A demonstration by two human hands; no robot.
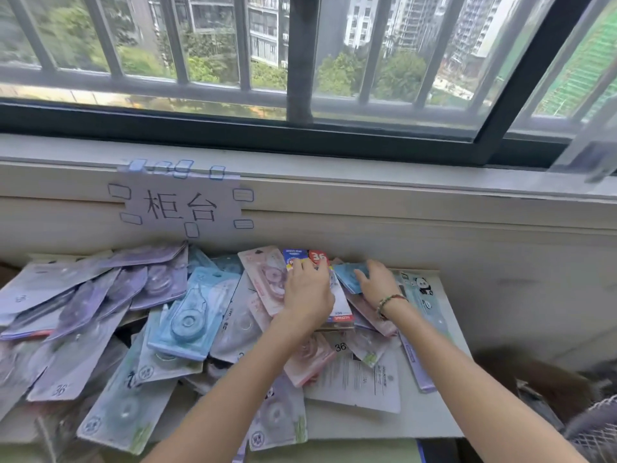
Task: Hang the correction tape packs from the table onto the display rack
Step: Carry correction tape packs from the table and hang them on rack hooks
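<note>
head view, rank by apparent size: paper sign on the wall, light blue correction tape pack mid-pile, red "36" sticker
1. paper sign
2. light blue correction tape pack, nearly as large; it sits nearer the camera, so unsure
3. red "36" sticker, clearly smallest

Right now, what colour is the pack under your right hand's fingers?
Light blue; the right hand rests its fingers on the small blue pack, seen in the head view.

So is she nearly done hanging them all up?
Not nearly. No display rack or hung pack is in view. The left hand rests on a white pack with a red-and-blue top, the right hand touches a small blue pack, and a big heap of purple, blue and pink packs still covers the white table.
</note>
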